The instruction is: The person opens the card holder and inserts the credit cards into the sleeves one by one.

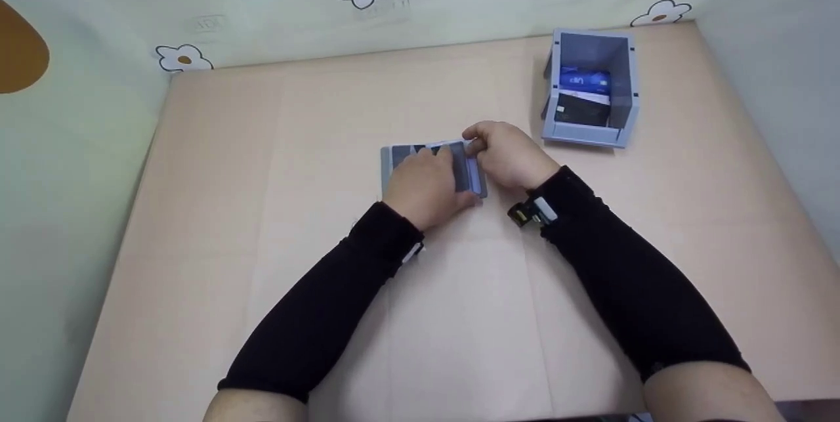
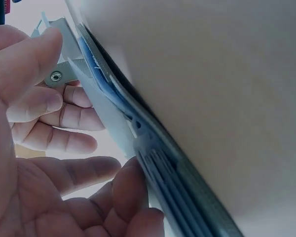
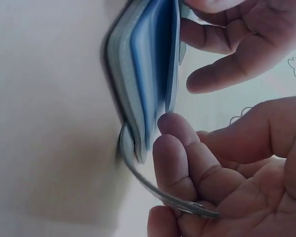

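Left hand (image 1: 423, 189) lay with fingers over grey card holder (image 1: 430, 169) at mid-table, right hand (image 1: 508, 154) pinched a card (image 1: 456, 145) at its far edge; two cards already stood in grey bin (image 1: 594, 87), several remaining sleeved.
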`<state>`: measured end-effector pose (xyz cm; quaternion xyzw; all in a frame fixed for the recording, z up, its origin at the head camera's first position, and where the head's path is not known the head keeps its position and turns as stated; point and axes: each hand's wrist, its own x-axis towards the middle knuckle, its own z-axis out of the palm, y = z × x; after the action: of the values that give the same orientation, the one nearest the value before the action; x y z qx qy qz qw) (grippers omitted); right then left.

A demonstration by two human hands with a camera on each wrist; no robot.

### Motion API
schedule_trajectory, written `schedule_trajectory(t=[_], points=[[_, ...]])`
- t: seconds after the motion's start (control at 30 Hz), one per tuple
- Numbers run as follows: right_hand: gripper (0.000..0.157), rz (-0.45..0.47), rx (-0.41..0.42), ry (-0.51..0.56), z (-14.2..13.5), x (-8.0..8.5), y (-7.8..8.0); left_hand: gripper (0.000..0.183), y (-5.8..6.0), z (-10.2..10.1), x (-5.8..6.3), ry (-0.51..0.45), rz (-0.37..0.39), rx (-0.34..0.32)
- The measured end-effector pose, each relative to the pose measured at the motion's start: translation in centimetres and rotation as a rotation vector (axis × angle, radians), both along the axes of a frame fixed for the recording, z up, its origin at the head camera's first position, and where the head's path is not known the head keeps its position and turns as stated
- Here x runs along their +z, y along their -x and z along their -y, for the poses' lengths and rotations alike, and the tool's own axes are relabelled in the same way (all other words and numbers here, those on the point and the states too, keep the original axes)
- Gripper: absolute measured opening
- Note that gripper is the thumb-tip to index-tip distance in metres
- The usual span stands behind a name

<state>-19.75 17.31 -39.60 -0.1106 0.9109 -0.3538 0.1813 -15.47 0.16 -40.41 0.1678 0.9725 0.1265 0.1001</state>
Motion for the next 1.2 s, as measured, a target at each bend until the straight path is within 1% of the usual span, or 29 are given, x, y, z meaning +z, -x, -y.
schedule_trajectory(t=[0.07,0.2,0.33,0.4,0.63,0.83,0.93,1.03,1.2], points=[[0.048,0.003,-0.011,0.030,0.1,0.1,0.0,0.093,0.1,0.1,0.0,-0.009,0.012,0.001],[0.045,-0.003,-0.033,0.100,0.3,0.3,-0.2,0.084,0.2,0.5,0.2,-0.038,0.044,0.013],[0.043,0.001,-0.043,0.136,0.5,0.2,-0.2,0.074,0.1,1.0,0.5,-0.099,0.078,0.040],[0.043,0.009,-0.033,0.122,0.6,0.1,-0.2,0.073,-0.1,1.3,0.6,-0.142,0.089,0.060],[0.042,0.017,0.045,-0.006,0.9,0.0,-0.3,0.080,-0.5,2.4,0.6,-0.264,0.134,0.123],[0.041,0.010,0.052,-0.028,0.9,0.1,-0.5,0.084,-0.3,3.5,0.7,-0.311,0.147,0.152],[0.041,0.008,0.050,-0.032,0.9,0.1,-0.6,0.077,-0.1,3.9,0.8,-0.319,0.145,0.171],[0.040,0.004,0.050,-0.039,0.9,0.1,-0.6,0.066,0.1,4.3,0.8,-0.320,0.140,0.186],[0.040,-0.001,0.051,-0.041,0.7,0.2,-0.7,0.048,0.4,5.1,0.9,-0.294,0.136,0.190]])
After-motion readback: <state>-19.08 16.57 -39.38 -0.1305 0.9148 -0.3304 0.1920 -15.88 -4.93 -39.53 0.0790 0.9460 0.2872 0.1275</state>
